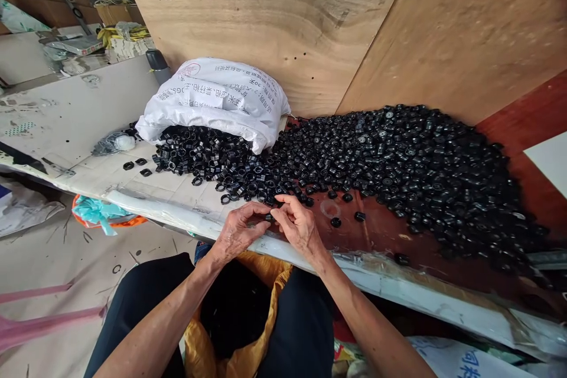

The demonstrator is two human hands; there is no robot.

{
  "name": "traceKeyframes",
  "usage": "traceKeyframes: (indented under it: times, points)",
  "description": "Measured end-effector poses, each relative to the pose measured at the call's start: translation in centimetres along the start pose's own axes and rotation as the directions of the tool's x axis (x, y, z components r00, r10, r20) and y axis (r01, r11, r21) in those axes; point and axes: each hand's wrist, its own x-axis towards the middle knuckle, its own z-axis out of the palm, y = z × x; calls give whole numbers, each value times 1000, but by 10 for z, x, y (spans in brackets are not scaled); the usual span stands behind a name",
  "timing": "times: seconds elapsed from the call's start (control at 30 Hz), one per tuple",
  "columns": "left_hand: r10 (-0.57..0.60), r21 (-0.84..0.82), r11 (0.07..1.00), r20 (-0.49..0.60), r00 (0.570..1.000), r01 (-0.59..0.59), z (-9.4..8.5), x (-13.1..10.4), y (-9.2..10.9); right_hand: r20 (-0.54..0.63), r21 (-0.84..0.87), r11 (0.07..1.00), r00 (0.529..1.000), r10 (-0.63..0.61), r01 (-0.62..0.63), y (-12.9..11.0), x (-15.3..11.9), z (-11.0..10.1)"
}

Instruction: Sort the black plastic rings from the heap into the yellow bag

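Small black part point(269, 218) at the fingertips, right by the table's padded edge

Here it is, up at the front of the work surface: the left hand point(241, 229) has the small black part pinched between thumb and forefinger. The right hand point(302, 230) comes in from the other side, thumb and forefinger bent toward it, fingertips right beside the left's; whether they grip it too is hard to tell.

Just beyond the fingers, black rings point(199, 153) spill from the mouth of a printed white sack point(217, 94) lying on the pale tabletop point(177, 186), with three loose ones off to the left. And to the right, what a heap! Black caps point(398, 159) sprawl over the dark red tabletop point(376, 233), a few strays near the right hand beside a pale round mark point(330, 208).

Below the hands, the plastic-wrapped edge point(163, 207) runs across, and between two dark-trousered knees an orange-yellow sack point(279, 301) gapes open, its inside dark.

Farther out, a crumpled clear bag point(110, 143) sits left of the rings, a turquoise plastic bag point(100, 211) shows below the edge, and plywood boards point(266, 23) stand along the back.
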Motion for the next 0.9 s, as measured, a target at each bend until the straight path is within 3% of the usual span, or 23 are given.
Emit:
traceKeyframes:
  times: [0.23, 0.43, 0.63, 0.73, 0.9]
  points:
    - [-12, -34, 999, -73, 997, 9, 1, -1, 1, 50, -16, 999, 998, -45, 46, -6, -3, -2]
    - [1, -29, 1000, -85, 996, -3, 0, -1, 2, -24, -114, 992, 998, -54, 51, -9, -2, -3]
    - [-47, -83, 996, -112, 993, 37, 2, -1, -4, 42, -75, 993, 995, -92, 95, -12, -3, -3]
    - [-44, -42, 998, -101, 994, 40, 3, 0, -5, 45, -71, 992, 994, -99, 102, -6, -2, -2]
    - [-53, 176, 982, -112, 992, 72, 5, 2, 2, -85, -218, 976, 995, -46, 26, 0, 0, -4]
